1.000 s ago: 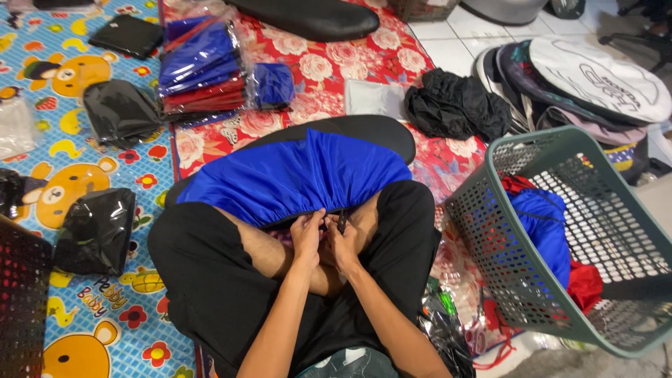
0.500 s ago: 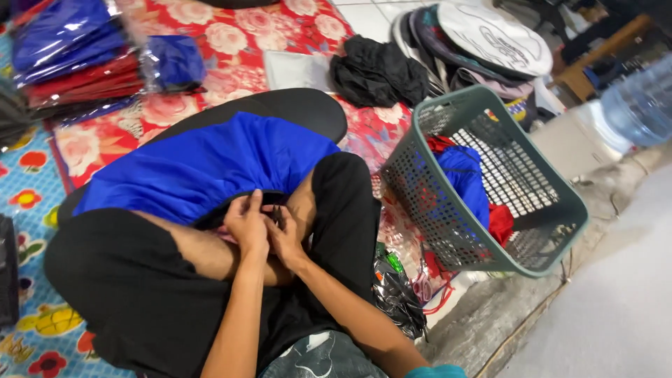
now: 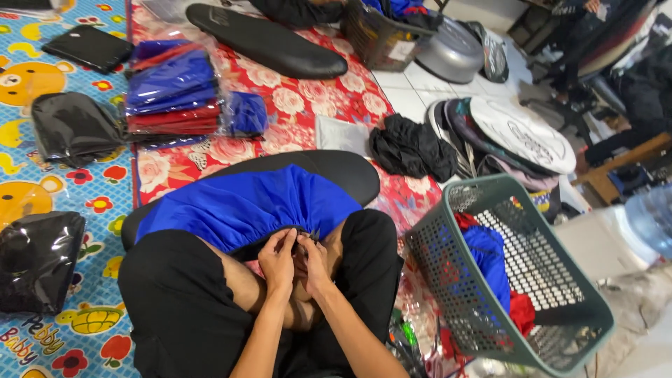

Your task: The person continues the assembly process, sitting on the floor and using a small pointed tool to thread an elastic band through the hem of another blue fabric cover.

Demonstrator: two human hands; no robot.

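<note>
- Far left of the seat, black bags lie on the cartoon mat; a stack of wrapped blue and red covers sits beyond the seat on the floral cloth.
- The blue cover is stretched over the near part of the seat, lying across the person's lap.
- The left hand and right hand pinch the cover's gathered hem, fingers closed on it, touching each other, at the seat's near edge.
- Since a second ago the hands stay at that same hem spot; only the view has swung, so the hem work looks unfinished.
- Right of the seat, a green basket holds loose blue and red cloth.
- Beyond the seat, a dark basket holds blue cloth too.
</note>
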